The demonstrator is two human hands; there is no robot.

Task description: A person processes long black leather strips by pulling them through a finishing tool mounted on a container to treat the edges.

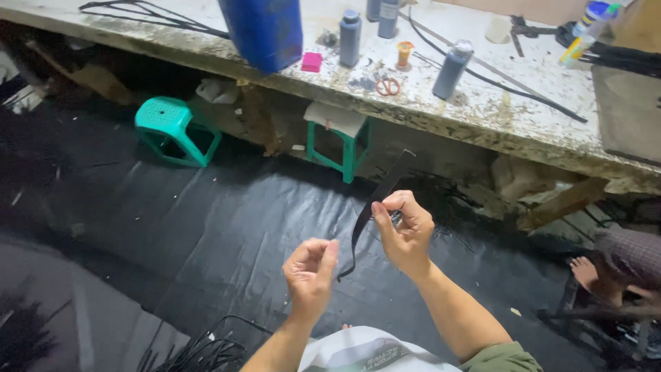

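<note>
A long, narrow, flat black strip of what looks like rubber or leather (pixel 381 194) is held up in front of the person, over a floor covered by a glossy black plastic sheet (pixel 206 227). Its upper end rises stiffly toward the edge of the stained, paint-flecked concrete workbench (pixel 496 124), while its lower end curves and droops down to a thin tail beside the left hand. Judging from that droop, the strip is light and pliable, stiff enough across its width to stand a little way on its own, yet limp along its length; it looks neither fragile nor slippery, and a thumb-and-finger pinch on its flat faces near the middle seems the natural place to hold it. The right hand (pixel 406 234) does just that: raised, wrist bent, fingers curled, thumb and forefinger closed on the strip's middle. The left hand (pixel 311 270) sits lower and nearer the body, fingers loosely curled with thumb against fingertips, close to the strip's hanging tail; whether it actually pinches anything I cannot tell.
</note>
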